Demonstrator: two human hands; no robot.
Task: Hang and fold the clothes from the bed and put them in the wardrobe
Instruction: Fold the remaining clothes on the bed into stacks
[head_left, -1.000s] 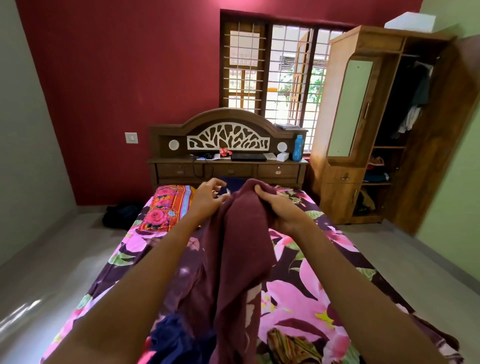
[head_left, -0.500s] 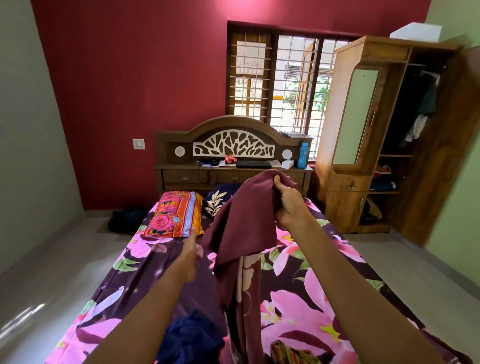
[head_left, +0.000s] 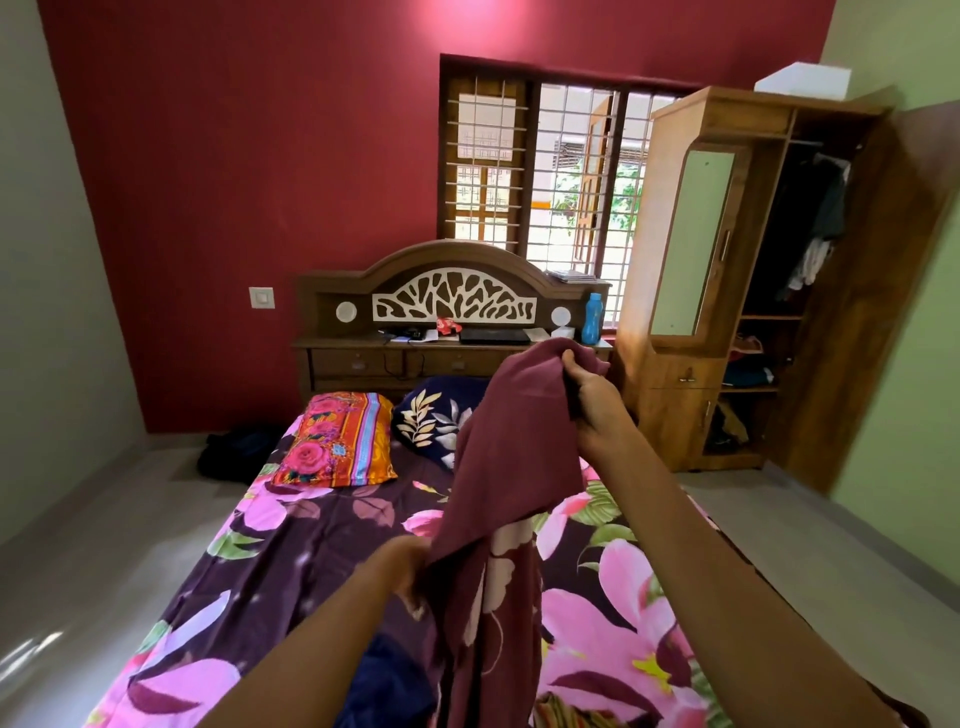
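One maroon garment (head_left: 511, 447) — right hand (head_left: 592, 402) grips its top, left hand (head_left: 402, 569) pinches lower; two pillows (head_left: 340, 441) behind.

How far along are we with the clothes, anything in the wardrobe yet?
Some clothes already hang in the open wardrobe, with folded items on its shelves; who put them there is not shown. In hand: the right hand lifts a maroon garment by its top while the left hand grips it lower down. Left: a dark blue garment and a striped one on the bed.
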